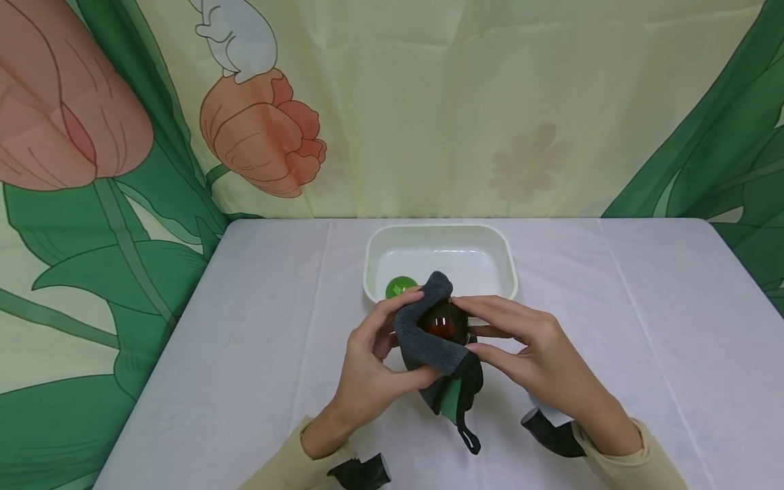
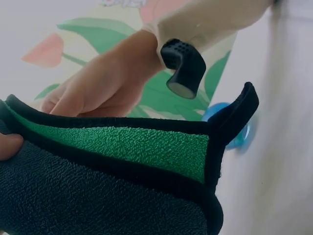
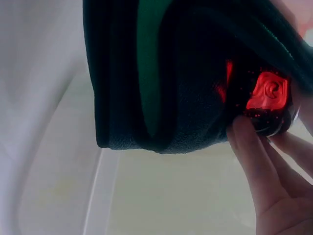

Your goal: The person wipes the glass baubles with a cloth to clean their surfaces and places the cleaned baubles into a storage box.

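My left hand [image 1: 373,367] grips a folded dark grey-blue cloth [image 1: 429,344] with black edging, a green face and a hanging loop. Within the fold sits a glossy dark ball [image 1: 442,321] with red in it. Fingers of my right hand [image 1: 527,340] pinch the ball from the right, with the cloth bent round its left side. In the right wrist view, a swirled red pattern shows on the ball [image 3: 268,92] just above the fingertips. The left wrist view has the cloth's green face [image 2: 146,147] between its black borders, while the ball is hidden there.
Behind the hands stands a white rectangular tray [image 1: 441,230] with a green round object [image 1: 400,286] at its near left corner. A blue round object [image 2: 243,139] shows on the table behind the cloth's loop. White cloth [image 1: 269,306] covers the table, and a printed curtain hangs behind.
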Action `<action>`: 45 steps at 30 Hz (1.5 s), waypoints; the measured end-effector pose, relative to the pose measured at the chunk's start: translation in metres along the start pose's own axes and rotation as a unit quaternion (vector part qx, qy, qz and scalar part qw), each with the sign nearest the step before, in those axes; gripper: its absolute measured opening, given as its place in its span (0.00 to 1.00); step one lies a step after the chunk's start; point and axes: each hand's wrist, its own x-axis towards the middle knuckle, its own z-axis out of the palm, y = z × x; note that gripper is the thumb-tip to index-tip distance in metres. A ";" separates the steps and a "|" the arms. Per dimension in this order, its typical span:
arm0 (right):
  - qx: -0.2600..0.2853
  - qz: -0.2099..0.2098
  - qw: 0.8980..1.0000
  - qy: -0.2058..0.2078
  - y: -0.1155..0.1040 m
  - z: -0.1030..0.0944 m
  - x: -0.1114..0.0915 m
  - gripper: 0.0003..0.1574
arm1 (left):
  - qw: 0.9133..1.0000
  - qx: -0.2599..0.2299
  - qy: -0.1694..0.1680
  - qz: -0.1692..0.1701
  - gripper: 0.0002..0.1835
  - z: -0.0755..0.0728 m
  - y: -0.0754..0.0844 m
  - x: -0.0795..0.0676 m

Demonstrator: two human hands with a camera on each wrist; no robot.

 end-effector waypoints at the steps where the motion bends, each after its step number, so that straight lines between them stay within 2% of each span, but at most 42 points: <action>1: -0.001 0.005 1.000 -0.003 0.000 0.000 0.000 0.40 | 1.000 -0.003 0.002 -0.001 0.37 0.000 -0.001 0.000; 3: -0.011 0.008 1.000 -0.013 0.000 -0.001 0.000 0.42 | 1.000 -0.010 0.007 -0.002 0.38 -0.001 -0.004 0.000; 5: -0.031 -0.006 0.999 -0.018 0.000 -0.003 0.000 0.37 | 1.000 -0.016 0.010 -0.002 0.38 -0.002 -0.009 -0.001; 8: -0.059 -0.059 0.996 -0.015 -0.001 -0.003 0.002 0.28 | 1.000 -0.028 0.012 0.000 0.38 -0.003 -0.019 -0.003; 11: -0.068 -0.106 0.992 -0.009 -0.001 -0.001 0.004 0.26 | 0.999 -0.039 0.014 0.002 0.38 -0.004 -0.025 -0.004; 13: -0.064 -0.118 0.991 -0.009 -0.002 0.000 0.005 0.26 | 0.999 -0.044 0.015 0.003 0.38 -0.004 -0.027 -0.004; 16: -0.069 -0.110 0.992 -0.004 -0.002 0.002 0.005 0.27 | 0.999 -0.039 0.019 -0.003 0.38 -0.004 -0.027 -0.004; 19: -0.059 -0.079 0.995 -0.003 0.000 0.003 0.003 0.28 | 0.999 -0.035 0.021 -0.009 0.38 -0.004 -0.027 -0.005; 24: -0.026 -0.021 0.999 0.001 0.003 0.004 0.000 0.43 | 0.999 -0.036 0.021 -0.006 0.39 -0.004 -0.027 -0.005; 26: -0.027 -0.014 1.000 -0.003 0.002 0.004 0.001 0.42 | 0.999 -0.040 0.021 -0.004 0.39 -0.004 -0.027 -0.004; 29: -0.050 -0.023 0.998 -0.012 0.001 0.001 0.001 0.37 | 0.999 -0.046 0.022 0.000 0.38 -0.005 -0.027 -0.004; 32: -0.072 -0.058 0.996 -0.015 -0.001 -0.001 0.002 0.30 | 0.999 -0.049 0.023 0.001 0.37 -0.004 -0.028 -0.004; 36: -0.080 -0.099 0.992 -0.011 -0.002 0.000 0.004 0.27 | 0.998 -0.053 0.024 -0.002 0.38 -0.004 -0.028 -0.004; 40: -0.078 -0.100 0.992 -0.004 -0.002 0.001 0.004 0.27 | 0.998 -0.052 0.022 0.001 0.37 -0.005 -0.027 -0.005; 45: -0.056 -0.073 0.996 0.005 0.000 0.001 0.002 0.29 | 0.999 -0.050 0.020 0.001 0.37 -0.005 -0.028 -0.004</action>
